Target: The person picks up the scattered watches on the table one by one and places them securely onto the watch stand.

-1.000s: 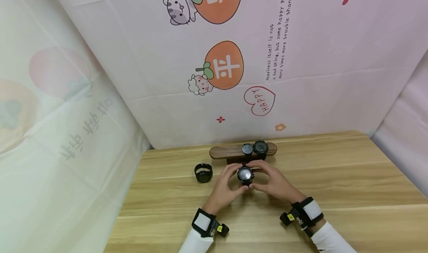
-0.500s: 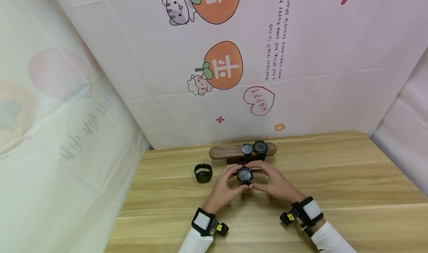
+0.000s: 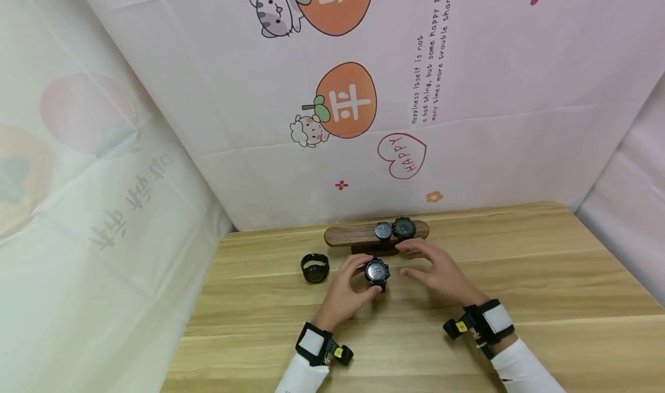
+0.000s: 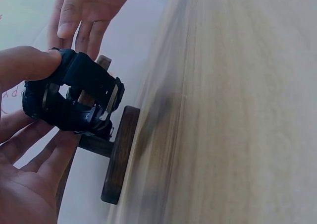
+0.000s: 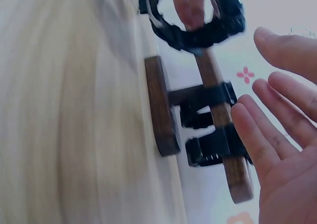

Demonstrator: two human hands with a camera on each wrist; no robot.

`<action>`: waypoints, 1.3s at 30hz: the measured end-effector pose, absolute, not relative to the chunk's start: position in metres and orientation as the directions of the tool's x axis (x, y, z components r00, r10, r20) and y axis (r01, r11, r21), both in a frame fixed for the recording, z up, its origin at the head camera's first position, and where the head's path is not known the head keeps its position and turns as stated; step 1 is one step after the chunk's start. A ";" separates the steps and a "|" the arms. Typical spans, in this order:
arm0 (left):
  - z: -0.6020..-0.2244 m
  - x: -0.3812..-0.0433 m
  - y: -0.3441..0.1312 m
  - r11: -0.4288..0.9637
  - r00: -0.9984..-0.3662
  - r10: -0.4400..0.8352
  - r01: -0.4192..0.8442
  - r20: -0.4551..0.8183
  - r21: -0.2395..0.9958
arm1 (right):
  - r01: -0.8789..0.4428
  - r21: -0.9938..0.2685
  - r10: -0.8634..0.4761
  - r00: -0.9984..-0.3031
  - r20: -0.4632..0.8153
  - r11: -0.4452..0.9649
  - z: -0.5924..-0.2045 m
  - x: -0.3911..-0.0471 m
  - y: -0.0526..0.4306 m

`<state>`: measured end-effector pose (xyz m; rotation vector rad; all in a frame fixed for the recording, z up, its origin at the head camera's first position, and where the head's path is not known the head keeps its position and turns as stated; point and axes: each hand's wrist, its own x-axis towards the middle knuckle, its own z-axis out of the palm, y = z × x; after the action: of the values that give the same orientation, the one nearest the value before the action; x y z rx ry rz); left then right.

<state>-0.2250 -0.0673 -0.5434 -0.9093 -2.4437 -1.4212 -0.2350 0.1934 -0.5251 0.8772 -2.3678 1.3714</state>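
A black wristwatch point(image 3: 376, 270) with a round face is held above the table by my left hand point(image 3: 345, 296), thumb on the near edge and fingers on the far one. Its strap forms a loop point(image 4: 74, 87) in the left wrist view. My right hand point(image 3: 437, 273) is apart from the watch, to its right, fingers spread and holding nothing; the right wrist view shows the hand point(image 5: 287, 149) beside the stand. Behind the hands is a wooden watch stand point(image 3: 350, 235) with a smaller watch point(image 3: 384, 231) and a larger black watch point(image 3: 404, 228) strapped on its right half.
Another black watch point(image 3: 314, 269) with a looped strap lies on the wooden table point(image 3: 249, 324), left of my left hand. A printed cloth point(image 3: 270, 173) hangs behind the table's far edge, and cloth point(image 3: 104, 277) also hangs at the left.
My right hand has let go of the watch and moved right, its fingers spreading. The left hand keeps holding the watch, which has shifted slightly left.
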 end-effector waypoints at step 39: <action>-0.535 -0.230 -0.095 0.409 -0.775 0.434 0.623 0.458 0.666 | -0.450 -0.645 -0.139 -0.869 0.474 0.618 -0.535 -0.277 0.233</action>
<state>-0.2302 -0.0948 -0.5351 -0.9351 -2.4509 -1.2984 -0.2768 0.2325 -0.5348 0.4704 -2.4648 1.1333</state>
